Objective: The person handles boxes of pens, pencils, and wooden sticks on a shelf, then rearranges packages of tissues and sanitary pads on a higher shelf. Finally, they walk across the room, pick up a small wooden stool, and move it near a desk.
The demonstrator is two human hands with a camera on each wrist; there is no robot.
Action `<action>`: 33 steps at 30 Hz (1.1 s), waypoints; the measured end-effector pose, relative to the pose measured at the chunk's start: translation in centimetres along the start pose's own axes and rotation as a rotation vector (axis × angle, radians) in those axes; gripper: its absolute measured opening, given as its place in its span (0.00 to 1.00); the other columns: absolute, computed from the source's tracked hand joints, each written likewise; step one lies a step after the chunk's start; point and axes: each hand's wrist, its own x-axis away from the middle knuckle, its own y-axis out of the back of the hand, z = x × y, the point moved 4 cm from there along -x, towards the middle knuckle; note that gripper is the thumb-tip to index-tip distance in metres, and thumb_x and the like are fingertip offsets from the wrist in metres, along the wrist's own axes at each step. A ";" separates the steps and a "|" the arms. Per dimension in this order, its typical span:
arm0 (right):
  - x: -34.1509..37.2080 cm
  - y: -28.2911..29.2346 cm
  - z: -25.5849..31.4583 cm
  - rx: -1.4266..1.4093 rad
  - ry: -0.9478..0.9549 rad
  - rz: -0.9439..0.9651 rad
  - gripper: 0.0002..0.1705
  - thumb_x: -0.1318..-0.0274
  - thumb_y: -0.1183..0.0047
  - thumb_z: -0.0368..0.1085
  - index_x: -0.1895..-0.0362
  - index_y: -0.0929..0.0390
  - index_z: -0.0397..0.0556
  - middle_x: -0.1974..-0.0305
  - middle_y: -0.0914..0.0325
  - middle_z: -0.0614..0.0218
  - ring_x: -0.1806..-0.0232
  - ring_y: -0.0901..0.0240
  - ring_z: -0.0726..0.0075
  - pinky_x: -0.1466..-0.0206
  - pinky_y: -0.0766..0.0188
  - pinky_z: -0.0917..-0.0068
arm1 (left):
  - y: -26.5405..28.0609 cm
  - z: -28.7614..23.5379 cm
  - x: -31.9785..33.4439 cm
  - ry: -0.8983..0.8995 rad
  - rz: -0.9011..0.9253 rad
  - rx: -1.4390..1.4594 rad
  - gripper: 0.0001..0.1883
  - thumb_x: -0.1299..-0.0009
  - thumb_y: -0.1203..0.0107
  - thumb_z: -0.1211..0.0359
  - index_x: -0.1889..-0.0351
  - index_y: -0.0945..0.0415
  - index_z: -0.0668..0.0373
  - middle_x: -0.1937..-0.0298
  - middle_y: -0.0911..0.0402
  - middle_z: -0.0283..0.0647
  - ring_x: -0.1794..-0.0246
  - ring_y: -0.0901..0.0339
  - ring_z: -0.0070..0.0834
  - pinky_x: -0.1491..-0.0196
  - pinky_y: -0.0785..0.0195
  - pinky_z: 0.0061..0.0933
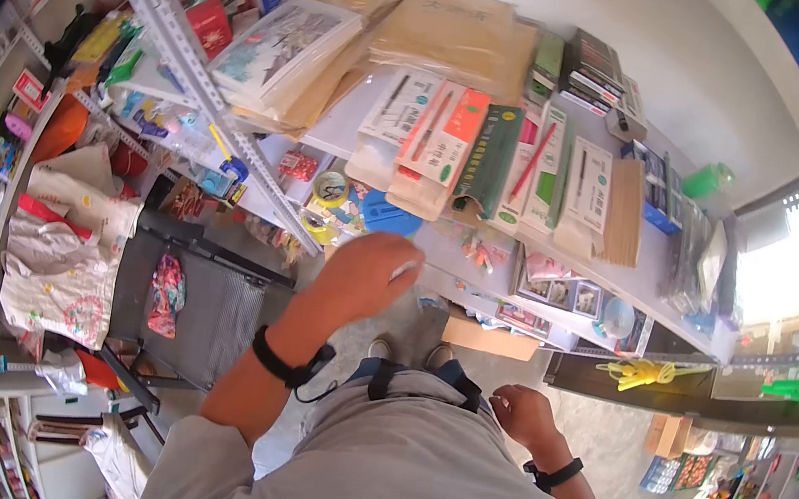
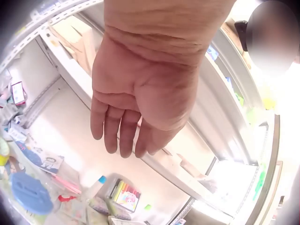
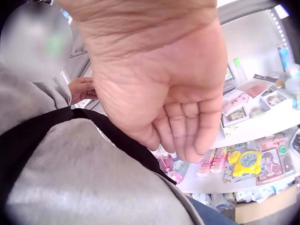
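Blue plastic item [image 1: 389,216]: lay on the shelving [image 1: 332,132], beside a round yellow-rimmed item [image 1: 332,189]; in left wrist view, sat well apart from the fingers.
Left hand [image 1: 361,277]: hung in front of the shelving, near the blue plastic item in head view; showed a bare palm with fingers relaxed and slightly bent, grasping nothing.
Right hand [image 1: 527,416]: hung beside the waist, palm bare, fingers loosely curled, grasping nothing.
Wristbands [image 1: 288,364]: circled both wrists, black.
Pen boxes [image 1: 445,134]: stood in a row along the shelf front, orange, white and green.
Brown envelopes [image 1: 452,42]: lay stacked behind the pen boxes.
Yellow toy [image 3: 245,163]: lay on a shelf beside pink packages [image 3: 213,161], seen past the right fingertips.
Yellow cord [image 1: 641,373]: lay bundled at far right of head view.
Black chair [image 1: 220,312]: stood at left, bearing a floral item [image 1: 166,295].
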 end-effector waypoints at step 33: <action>12.4 -12.9 -21.4 -0.101 -0.344 0.272 0.26 0.39 0.42 0.60 0.44 0.15 0.61 0.51 0.13 0.57 0.46 0.18 0.42 0.43 0.22 0.50 | -15.7 19.5 32.0 1.421 0.791 0.537 0.18 0.23 0.48 0.60 0.43 0.18 0.60 0.53 0.16 0.35 0.55 0.19 0.34 0.56 0.25 0.35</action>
